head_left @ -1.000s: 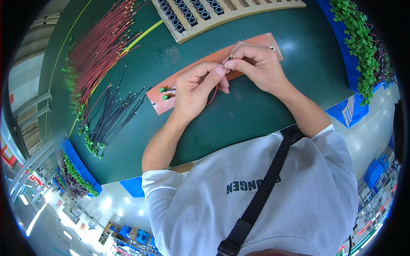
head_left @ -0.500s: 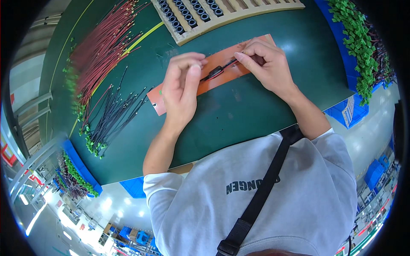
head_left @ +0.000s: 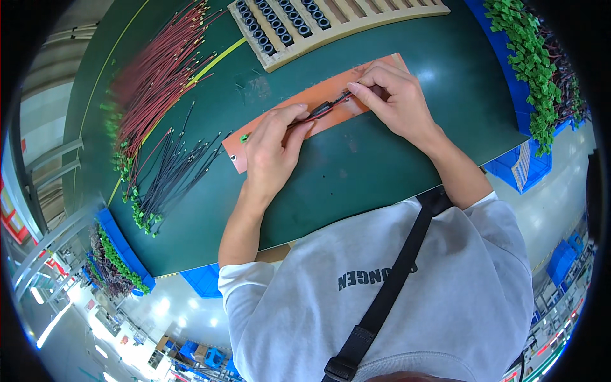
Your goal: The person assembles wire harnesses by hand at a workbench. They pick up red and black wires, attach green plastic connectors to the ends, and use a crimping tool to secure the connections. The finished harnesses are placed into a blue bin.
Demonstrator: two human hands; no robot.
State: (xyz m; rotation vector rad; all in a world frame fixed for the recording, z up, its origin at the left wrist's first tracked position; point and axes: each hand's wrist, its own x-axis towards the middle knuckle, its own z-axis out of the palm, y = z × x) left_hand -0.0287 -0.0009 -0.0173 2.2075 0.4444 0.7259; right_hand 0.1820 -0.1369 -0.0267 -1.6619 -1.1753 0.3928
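Note:
An orange rectangular board (head_left: 347,114) lies slanted on the green table in front of me. Above it stretches a pair of red and black wires with a black block-shaped piece (head_left: 323,108) around the middle. My left hand (head_left: 273,149) is closed on the wires left of the block. Fingers and thumb of my right hand (head_left: 398,102) pinch their other end near the board's upper right; that tip is hidden. A small green connector (head_left: 244,137) shows beside my left hand over the board's left end.
A wooden slotted tray (head_left: 363,30) holding rows of black cylinders stands at the far side. Left of me lie bundles of red wires (head_left: 162,76) and black wires (head_left: 175,169) with green connectors. Blue bins (head_left: 509,70) of green-ended wires line the table's edges.
My left hand has come down and closed on the wires, its fingers apart before. My right hand keeps its pinch in nearly the same place.

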